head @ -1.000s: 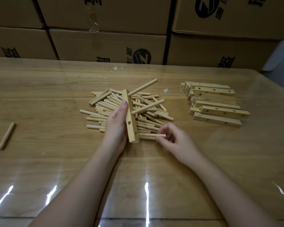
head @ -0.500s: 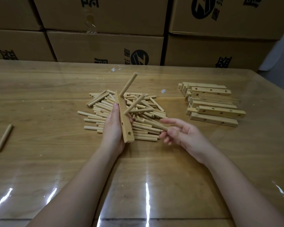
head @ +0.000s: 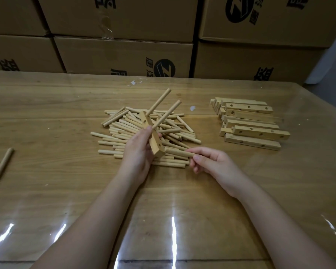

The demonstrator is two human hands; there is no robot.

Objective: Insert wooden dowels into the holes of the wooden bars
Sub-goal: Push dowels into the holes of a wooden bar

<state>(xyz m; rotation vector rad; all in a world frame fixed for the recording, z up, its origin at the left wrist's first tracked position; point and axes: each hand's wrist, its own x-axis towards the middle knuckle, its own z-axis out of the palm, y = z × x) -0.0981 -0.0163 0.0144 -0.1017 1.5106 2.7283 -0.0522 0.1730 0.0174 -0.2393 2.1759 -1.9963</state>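
My left hand (head: 138, 150) grips a short wooden bar (head: 155, 141), tilted above the dowel pile. Two dowels (head: 160, 101) stick out of the bar's upper holes and point up and to the right. One open hole shows near the bar's lower end. My right hand (head: 211, 162) pinches a loose dowel (head: 177, 152) lying roughly level, its left tip close beside the bar's lower end. Whether the tip touches the bar I cannot tell. Beneath both hands, the pile of loose dowels (head: 124, 133) lies on the table.
A stack of drilled wooden bars (head: 250, 123) lies to the right on the glossy wooden table (head: 47, 191). A single dowel (head: 3, 164) rests far left. Cardboard boxes (head: 124, 55) stand stacked behind the table's far edge.
My right hand picked a dowel from the pile and brought it left to the bar's lower end. My left hand lifted and tilted the bar, so its two dowels now point upward.
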